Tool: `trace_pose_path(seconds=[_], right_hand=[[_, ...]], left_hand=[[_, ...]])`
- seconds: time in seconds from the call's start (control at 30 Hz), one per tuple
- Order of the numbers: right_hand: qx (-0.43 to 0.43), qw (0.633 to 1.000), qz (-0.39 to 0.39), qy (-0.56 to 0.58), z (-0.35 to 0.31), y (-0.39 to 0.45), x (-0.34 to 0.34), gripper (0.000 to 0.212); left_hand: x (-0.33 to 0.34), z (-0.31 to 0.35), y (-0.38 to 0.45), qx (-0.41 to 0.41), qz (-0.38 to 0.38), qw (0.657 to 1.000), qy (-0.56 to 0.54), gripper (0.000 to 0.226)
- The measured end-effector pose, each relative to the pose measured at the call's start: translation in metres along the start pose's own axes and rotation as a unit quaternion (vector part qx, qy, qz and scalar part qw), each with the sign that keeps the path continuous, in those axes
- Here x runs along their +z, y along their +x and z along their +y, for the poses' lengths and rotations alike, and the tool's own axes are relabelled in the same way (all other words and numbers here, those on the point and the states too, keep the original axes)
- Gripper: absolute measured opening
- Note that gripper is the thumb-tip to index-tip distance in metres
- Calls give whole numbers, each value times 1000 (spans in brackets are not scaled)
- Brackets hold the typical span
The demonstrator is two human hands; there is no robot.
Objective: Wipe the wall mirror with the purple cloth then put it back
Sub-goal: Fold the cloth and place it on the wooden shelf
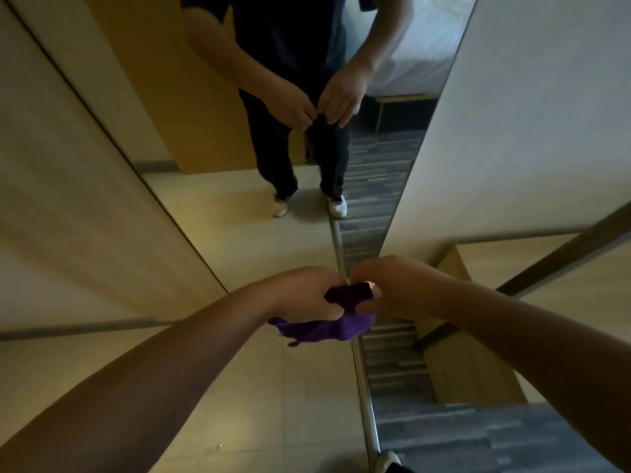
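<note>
Gripping the bunched purple cloth (321, 327), both hands' fingers (367, 306) pinch it before the wall mirror (211, 107).

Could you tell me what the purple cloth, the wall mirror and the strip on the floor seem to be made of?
Purple cloth: soft matte fabric, possibly microfibre; it bunches and droops limply between both hands.
Wall mirror: glass with a glossy finish; it gives a sharp reflection of the person and the room.
Floor strip: probably brushed metal; narrow, silvery, with a dull sheen where pale tile meets grey carpet.
</note>
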State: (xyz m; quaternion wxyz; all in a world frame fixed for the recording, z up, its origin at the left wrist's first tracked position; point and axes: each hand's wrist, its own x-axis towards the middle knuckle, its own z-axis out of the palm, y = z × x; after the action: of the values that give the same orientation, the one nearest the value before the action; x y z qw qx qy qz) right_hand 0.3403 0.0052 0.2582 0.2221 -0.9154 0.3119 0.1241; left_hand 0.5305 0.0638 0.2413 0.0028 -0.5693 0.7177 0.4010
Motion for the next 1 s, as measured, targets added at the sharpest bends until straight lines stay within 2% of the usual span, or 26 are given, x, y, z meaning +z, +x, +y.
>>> trace_pose_path(seconds=[0.17,0.27,0.33,0.47,0.63,0.7,0.83,1.0], right_hand=[[51,997,54,37,-33,-74,-81,15],[81,991,77,79,-44,-119,-119,8],[99,987,88,95,-47,-146,-135,14],[131,985,84,78,-54,-190,-145,29],[186,981,41,29,-71,-232,-136,53],[200,979,31,19,-69,-247,-130,47],[225,971,59,51,-34,-280,-123,31],[233,965,66,98,19,-322,-120,25]], left_hand=[[-66,68,-58,40,20,995,83,43],[-90,94,-82,85,8,985,150,32],[-103,112,-91,115,26,978,171,21],[-114,154,-98,170,48,961,213,23],[-99,199,-88,214,12,942,257,22],[-95,216,-80,223,-14,938,266,22],[-88,255,-61,245,-63,932,258,27],[-66,303,-19,258,-78,925,268,31]])
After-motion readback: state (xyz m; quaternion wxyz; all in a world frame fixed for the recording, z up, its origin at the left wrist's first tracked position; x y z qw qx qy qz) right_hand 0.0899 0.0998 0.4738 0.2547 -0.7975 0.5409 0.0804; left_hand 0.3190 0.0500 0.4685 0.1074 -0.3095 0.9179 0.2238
